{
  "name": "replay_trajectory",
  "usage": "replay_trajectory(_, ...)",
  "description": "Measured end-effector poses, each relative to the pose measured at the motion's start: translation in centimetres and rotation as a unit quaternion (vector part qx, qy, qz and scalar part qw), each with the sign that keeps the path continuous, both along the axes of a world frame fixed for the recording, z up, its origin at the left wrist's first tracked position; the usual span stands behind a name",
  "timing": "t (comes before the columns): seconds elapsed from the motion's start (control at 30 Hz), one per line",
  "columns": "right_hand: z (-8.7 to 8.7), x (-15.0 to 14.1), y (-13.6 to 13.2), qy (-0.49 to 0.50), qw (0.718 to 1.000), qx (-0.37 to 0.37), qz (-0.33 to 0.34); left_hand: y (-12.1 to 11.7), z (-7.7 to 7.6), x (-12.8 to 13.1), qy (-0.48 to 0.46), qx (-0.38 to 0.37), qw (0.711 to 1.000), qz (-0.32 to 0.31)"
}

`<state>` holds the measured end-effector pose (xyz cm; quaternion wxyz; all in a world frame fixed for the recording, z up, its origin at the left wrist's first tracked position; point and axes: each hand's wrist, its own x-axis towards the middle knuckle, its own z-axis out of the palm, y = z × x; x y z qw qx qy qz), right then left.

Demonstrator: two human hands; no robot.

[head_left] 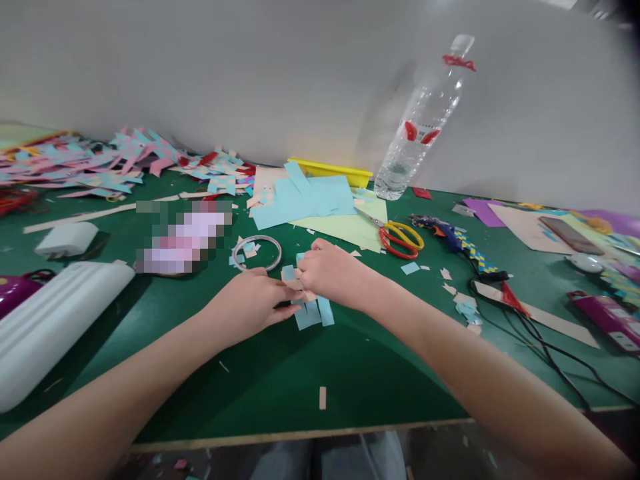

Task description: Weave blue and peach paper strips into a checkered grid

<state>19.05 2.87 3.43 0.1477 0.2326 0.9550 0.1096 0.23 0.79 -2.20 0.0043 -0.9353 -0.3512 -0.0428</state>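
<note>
Blue and peach paper strips (307, 315), crossing one another, lie on the green table between my hands. My left hand (250, 300) comes in from the left, its thumb and fingers pinching the strips' left side. From the right, my right hand (330, 273) has its fingers curled down on the upper part of the same strips; its fingertips are partly hidden. A roll of clear tape (257, 237) lies just beyond my left hand. Scissors (397, 238) with red and yellow handles rest past my right hand, their blades on pale green paper (345, 223).
Blue sheets (320, 198) lie at the back by a yellow tray (340, 175). A plastic bottle (425, 120) stands near the wall. Cut strips (120, 160) pile up at the back left. A white long case (65, 320) lies left; black cables (545, 340) run along the right.
</note>
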Motion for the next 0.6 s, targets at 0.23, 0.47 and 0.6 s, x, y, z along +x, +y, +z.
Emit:
replay_trajectory(0.23, -0.3, 0.4, -0.1, 0.010, 1.000, -0.004, -0.005, -0.1, 0.1, 0.2, 0.006, -0.010, 1.000, 0.004)
replay_trajectory(0.47, -0.8, 0.8, 0.3, 0.030, 1.000, -0.001, -0.007, -0.2, 0.1, -0.1, 0.004, 0.026, 0.999, 0.022)
replay_trajectory(0.6, -1.1, 0.9, 0.5, 0.050, 0.998, -0.010, -0.029, -0.1, 0.4, -0.1, 0.010, 0.028, 0.999, 0.031)
